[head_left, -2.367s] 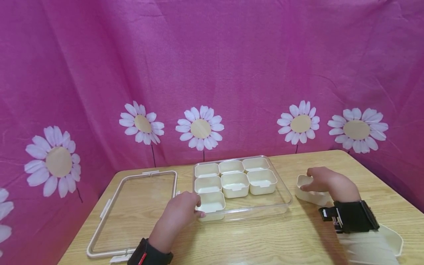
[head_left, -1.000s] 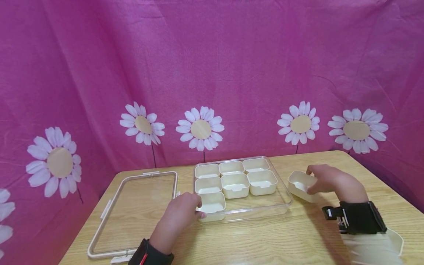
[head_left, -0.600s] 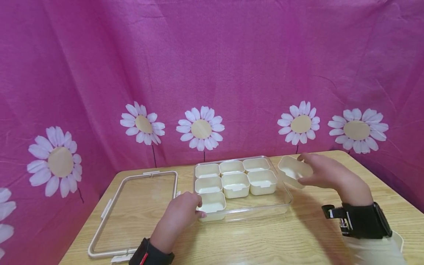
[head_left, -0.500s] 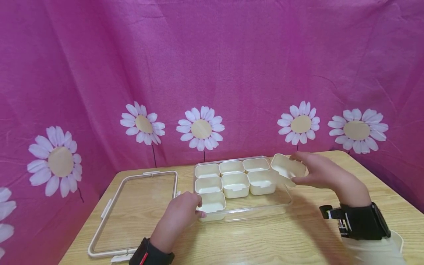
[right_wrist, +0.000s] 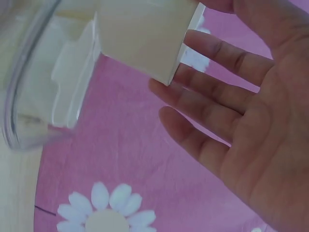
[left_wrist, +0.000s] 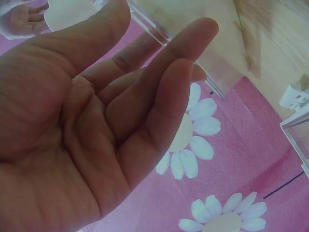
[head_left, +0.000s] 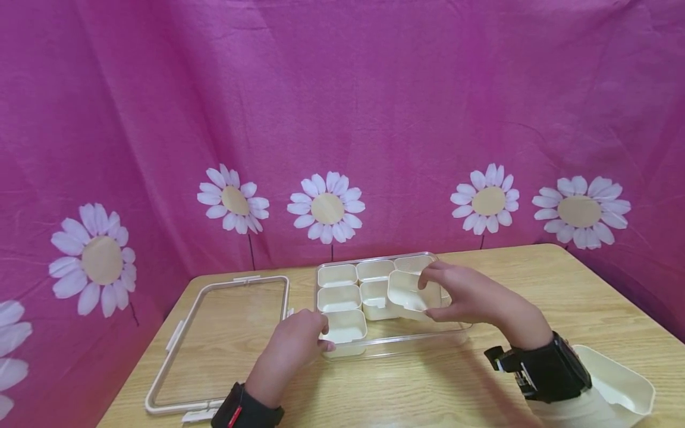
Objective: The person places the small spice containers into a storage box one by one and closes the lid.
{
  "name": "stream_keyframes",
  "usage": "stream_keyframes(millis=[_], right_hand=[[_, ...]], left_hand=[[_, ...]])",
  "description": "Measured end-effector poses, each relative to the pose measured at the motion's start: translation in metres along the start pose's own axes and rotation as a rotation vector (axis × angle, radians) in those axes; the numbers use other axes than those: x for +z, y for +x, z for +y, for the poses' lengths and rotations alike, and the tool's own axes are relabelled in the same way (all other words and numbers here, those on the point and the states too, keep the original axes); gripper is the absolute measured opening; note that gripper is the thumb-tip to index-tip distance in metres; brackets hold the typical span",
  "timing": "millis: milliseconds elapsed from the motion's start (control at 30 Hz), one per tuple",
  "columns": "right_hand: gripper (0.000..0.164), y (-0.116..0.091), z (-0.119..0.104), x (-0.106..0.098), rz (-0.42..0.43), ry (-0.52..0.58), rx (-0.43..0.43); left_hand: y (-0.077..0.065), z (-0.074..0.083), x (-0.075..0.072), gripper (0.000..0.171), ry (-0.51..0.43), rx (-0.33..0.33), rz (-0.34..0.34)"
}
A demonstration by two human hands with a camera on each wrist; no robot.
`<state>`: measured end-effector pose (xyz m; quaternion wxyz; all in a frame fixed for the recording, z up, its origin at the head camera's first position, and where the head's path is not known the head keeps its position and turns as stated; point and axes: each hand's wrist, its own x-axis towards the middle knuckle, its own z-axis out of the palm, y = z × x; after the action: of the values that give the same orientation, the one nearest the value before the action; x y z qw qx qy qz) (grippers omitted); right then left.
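the right hand [head_left: 473,297] has its fingers [head_left: 430,274] and thumb grasping the right end of a cream bin [head_left: 408,288], which is held over the right part of a clear tray [head_left: 412,343]. bin and hand block the view of most of the right side of the tray's middle row. the left hand [head_left: 297,339] is at the tray's near left corner, just beside a near bin [head_left: 345,326]; its fingers look loosely bent, and i cannot tell whether they pinch the wall. behind that bin, two middle bins [head_left: 339,298] show, and three far bins [head_left: 376,270] line the far edge, the right one partly covered. to the left a lid [head_left: 225,345] with a pale rim lies flat, its near right corner behind the left wrist. at the near right a longer bin [head_left: 615,377] rests on the table [head_left: 385,389], partly hidden by the sleeve [head_left: 572,410]. a pink cloth [head_left: 401,119] with daisies hangs beyond.
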<state>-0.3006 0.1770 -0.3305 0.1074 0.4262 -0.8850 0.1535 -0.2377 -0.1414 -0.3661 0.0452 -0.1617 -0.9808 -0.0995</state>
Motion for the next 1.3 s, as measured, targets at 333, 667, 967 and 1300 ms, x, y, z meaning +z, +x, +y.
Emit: stream_keyframes(millis=[333,667,967,1300], right_hand=[[0.027,0.010,-0.008,0.019,-0.053,0.076,-0.108],[0.022,0.012,-0.012,0.031,-0.112,0.127,-0.131],[0.015,0.015,-0.012,0.040,-0.147,0.185,-0.103],[0.013,0.014,-0.011,0.043,-0.146,0.176,-0.097]], left_hand=[[0.000,0.001,-0.001,0.025,-0.003,-0.003,0.000],[0.000,0.001,-0.001,0.025,-0.010,-0.004,0.005],[0.000,0.001,0.000,0.025,-0.009,0.002,0.012],[0.003,-0.002,0.005,0.025,0.014,-0.002,-0.001]])
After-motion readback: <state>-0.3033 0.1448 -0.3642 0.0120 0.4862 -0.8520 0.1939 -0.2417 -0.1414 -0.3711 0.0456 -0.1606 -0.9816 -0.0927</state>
